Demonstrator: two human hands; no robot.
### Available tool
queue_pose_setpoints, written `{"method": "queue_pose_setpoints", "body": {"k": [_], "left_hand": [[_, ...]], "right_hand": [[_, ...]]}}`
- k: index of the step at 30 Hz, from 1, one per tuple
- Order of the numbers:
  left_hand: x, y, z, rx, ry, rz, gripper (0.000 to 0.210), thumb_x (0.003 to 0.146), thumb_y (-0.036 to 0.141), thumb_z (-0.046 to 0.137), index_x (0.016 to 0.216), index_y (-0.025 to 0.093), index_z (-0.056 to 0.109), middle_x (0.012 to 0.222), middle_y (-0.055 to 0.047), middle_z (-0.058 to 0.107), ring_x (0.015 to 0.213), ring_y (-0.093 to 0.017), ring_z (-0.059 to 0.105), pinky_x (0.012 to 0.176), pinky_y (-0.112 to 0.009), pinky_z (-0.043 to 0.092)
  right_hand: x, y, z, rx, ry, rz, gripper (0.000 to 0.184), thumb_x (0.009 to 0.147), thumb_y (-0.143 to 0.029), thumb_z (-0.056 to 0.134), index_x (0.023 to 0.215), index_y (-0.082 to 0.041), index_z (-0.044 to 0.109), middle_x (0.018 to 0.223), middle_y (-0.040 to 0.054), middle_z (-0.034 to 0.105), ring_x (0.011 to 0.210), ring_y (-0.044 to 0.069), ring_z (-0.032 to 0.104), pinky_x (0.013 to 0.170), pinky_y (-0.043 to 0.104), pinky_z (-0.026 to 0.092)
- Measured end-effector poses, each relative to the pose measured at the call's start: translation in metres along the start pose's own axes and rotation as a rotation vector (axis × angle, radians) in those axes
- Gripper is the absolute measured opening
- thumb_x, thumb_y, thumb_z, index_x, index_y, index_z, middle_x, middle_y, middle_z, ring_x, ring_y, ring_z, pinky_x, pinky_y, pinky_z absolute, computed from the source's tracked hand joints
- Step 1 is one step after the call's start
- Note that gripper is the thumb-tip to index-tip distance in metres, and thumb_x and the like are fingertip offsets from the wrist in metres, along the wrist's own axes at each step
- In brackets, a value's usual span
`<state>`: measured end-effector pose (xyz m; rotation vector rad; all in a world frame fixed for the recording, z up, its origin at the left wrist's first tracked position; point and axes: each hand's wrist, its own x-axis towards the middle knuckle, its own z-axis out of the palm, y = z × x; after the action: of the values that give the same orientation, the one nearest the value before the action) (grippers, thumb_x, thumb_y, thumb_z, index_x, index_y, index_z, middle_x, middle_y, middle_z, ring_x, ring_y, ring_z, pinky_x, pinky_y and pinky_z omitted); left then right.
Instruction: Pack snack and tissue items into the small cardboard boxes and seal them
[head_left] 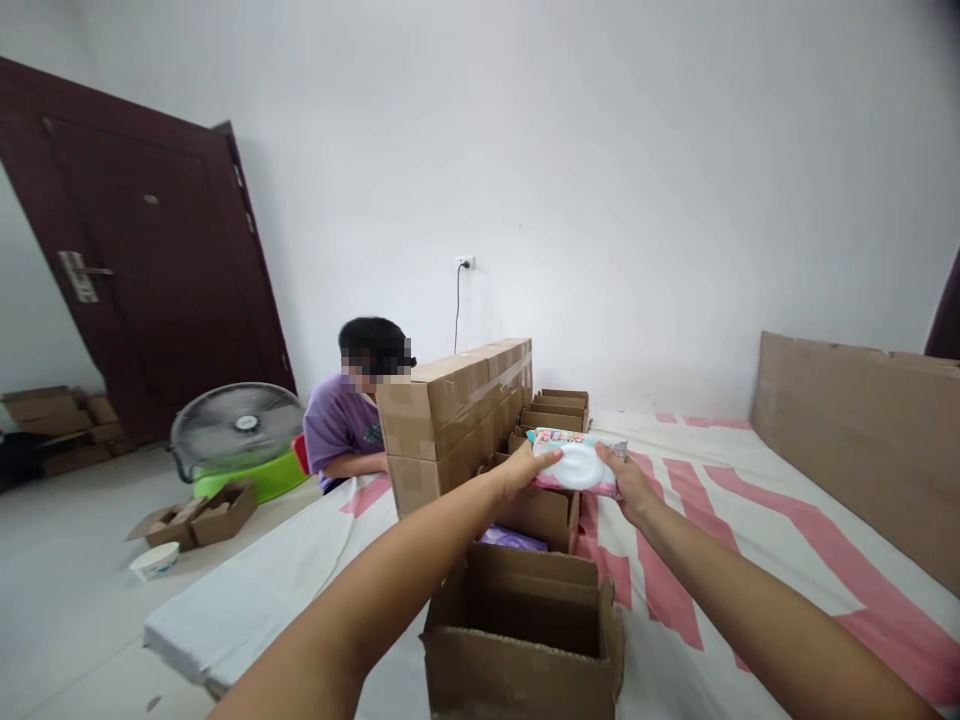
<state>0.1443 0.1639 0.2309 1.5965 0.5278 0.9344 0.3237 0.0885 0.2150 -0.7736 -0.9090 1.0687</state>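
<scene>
A pack of wet wipes (576,466), with a white oval lid and pink and teal printing, is held level between both my hands. My left hand (525,468) grips its left end, thumb on top. At the right end, my right hand (628,482) has its thumb on top near the lid. Below the pack stands an open cardboard box (551,512) in a row of boxes. Purple packaging (514,540) shows inside the row, nearer to me. Closest to me, an open box (517,670) shows a dark inside; its bottom is hard to see.
Taped closed cartons (450,420) form a wall left of the row. Behind them sits a person in a purple shirt (334,425). A cardboard sheet (855,440) stands at the right on the table (720,560). A fan (244,425) is on the floor.
</scene>
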Motion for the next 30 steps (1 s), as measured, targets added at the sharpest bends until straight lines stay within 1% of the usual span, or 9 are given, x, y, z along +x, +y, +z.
{"method": "queue_pose_setpoints", "body": {"k": [4, 7, 10, 13, 17, 21, 25, 28, 30], "left_hand": [[0.025, -0.005, -0.003, -0.033, 0.033, 0.034, 0.074, 0.057, 0.059, 0.085, 0.11, 0.01, 0.067, 0.117, -0.018, 0.072, 0.111, -0.036, 0.066, 0.102, -0.048, 0.046], [0.04, -0.008, -0.009, -0.03, 0.047, 0.031, 0.074, 0.056, 0.06, 0.084, 0.108, 0.009, 0.069, 0.112, -0.019, 0.074, 0.107, -0.036, 0.068, 0.099, -0.049, 0.047], [0.048, -0.014, -0.015, -0.019, 0.053, 0.023, 0.074, 0.057, 0.059, 0.084, 0.11, 0.01, 0.069, 0.114, -0.018, 0.074, 0.107, -0.035, 0.067, 0.1, -0.049, 0.047], [0.05, -0.02, -0.02, -0.004, 0.046, 0.005, 0.075, 0.055, 0.059, 0.085, 0.109, 0.01, 0.069, 0.114, -0.018, 0.074, 0.108, -0.035, 0.067, 0.101, -0.049, 0.046], [0.049, -0.027, -0.026, 0.01, 0.02, -0.034, 0.072, 0.056, 0.058, 0.085, 0.106, 0.009, 0.071, 0.109, -0.019, 0.075, 0.106, -0.037, 0.068, 0.101, -0.051, 0.046], [0.047, -0.03, -0.026, 0.001, 0.028, -0.032, 0.074, 0.055, 0.058, 0.086, 0.109, 0.01, 0.07, 0.114, -0.019, 0.074, 0.11, -0.037, 0.066, 0.104, -0.049, 0.044], [0.041, -0.023, -0.022, 0.009, 0.056, -0.033, 0.074, 0.053, 0.058, 0.086, 0.107, 0.01, 0.07, 0.111, -0.018, 0.074, 0.11, -0.038, 0.066, 0.103, -0.049, 0.045], [0.036, -0.012, -0.014, 0.023, 0.096, -0.041, 0.071, 0.052, 0.055, 0.088, 0.103, 0.009, 0.07, 0.107, -0.017, 0.075, 0.109, -0.038, 0.065, 0.102, -0.05, 0.045], [0.031, -0.005, -0.004, 0.026, 0.127, -0.041, 0.068, 0.054, 0.051, 0.088, 0.105, 0.011, 0.068, 0.108, -0.016, 0.075, 0.111, -0.038, 0.064, 0.103, -0.049, 0.044]], "right_hand": [[0.023, -0.001, -0.008, -0.021, -0.074, -0.004, 0.05, 0.065, -0.054, 0.081, 0.1, -0.019, 0.07, 0.102, 0.0085, 0.078, 0.103, 0.029, 0.071, 0.089, 0.041, 0.059], [0.036, 0.003, -0.009, -0.038, -0.123, -0.015, 0.056, 0.059, -0.045, 0.087, 0.104, -0.019, 0.069, 0.11, 0.0092, 0.076, 0.11, 0.031, 0.068, 0.098, 0.043, 0.054], [0.047, 0.015, -0.009, -0.049, -0.117, -0.036, 0.055, 0.057, -0.038, 0.088, 0.105, -0.019, 0.07, 0.112, 0.0089, 0.076, 0.113, 0.032, 0.067, 0.102, 0.044, 0.052], [0.055, 0.029, -0.01, -0.061, -0.094, -0.051, 0.052, 0.058, -0.038, 0.088, 0.104, -0.019, 0.071, 0.111, 0.009, 0.076, 0.112, 0.032, 0.067, 0.102, 0.046, 0.052], [0.06, 0.044, -0.013, -0.081, -0.057, -0.066, 0.053, 0.056, -0.039, 0.088, 0.102, -0.019, 0.071, 0.109, 0.0081, 0.077, 0.109, 0.032, 0.069, 0.105, 0.048, 0.049], [0.06, 0.047, -0.012, -0.091, -0.049, -0.07, 0.057, 0.053, -0.039, 0.089, 0.102, -0.018, 0.071, 0.111, 0.0086, 0.076, 0.11, 0.032, 0.068, 0.105, 0.048, 0.048], [0.051, 0.038, -0.007, -0.084, -0.054, -0.063, 0.057, 0.051, -0.038, 0.09, 0.101, -0.018, 0.071, 0.109, 0.0086, 0.076, 0.11, 0.032, 0.068, 0.105, 0.049, 0.048], [0.037, 0.03, -0.005, -0.057, -0.07, -0.062, 0.054, 0.055, -0.04, 0.089, 0.103, -0.019, 0.071, 0.11, 0.0067, 0.076, 0.11, 0.031, 0.067, 0.104, 0.046, 0.049], [0.026, 0.022, -0.005, -0.037, -0.091, -0.053, 0.053, 0.059, -0.042, 0.087, 0.104, -0.019, 0.07, 0.11, 0.0071, 0.076, 0.11, 0.03, 0.067, 0.102, 0.045, 0.051]]}}
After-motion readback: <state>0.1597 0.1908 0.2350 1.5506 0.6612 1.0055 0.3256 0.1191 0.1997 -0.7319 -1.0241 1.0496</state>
